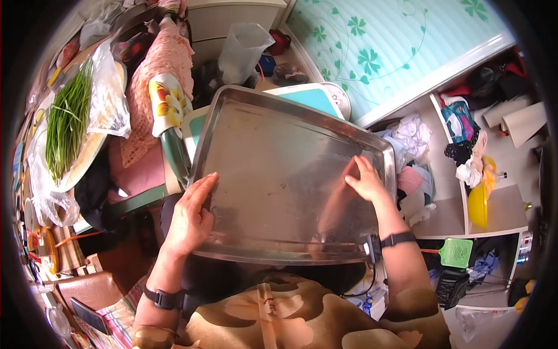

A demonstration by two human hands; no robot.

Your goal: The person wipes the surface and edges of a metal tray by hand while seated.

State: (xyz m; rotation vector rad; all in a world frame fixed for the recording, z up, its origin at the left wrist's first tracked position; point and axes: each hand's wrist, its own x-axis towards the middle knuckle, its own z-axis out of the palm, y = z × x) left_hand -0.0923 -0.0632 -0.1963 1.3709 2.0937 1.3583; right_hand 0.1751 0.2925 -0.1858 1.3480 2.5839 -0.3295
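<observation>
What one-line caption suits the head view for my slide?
Left hand at the left rim of a metal tray, right hand over its right side; green stalks lie farther left.

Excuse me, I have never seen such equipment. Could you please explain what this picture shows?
There is no machine here: you see a person's two bare hands, with a dark band on each wrist. The wide camera sits on the person's head and looks down, so straight edges bend.

In front lies a large metal tray. The left hand is at its left rim; I cannot tell whether it grips. The right hand, fingers spread, is over the right part and reflected in the metal.

Around it are long green stalks on the left, and clothes and a green fly swatter on the right.
</observation>
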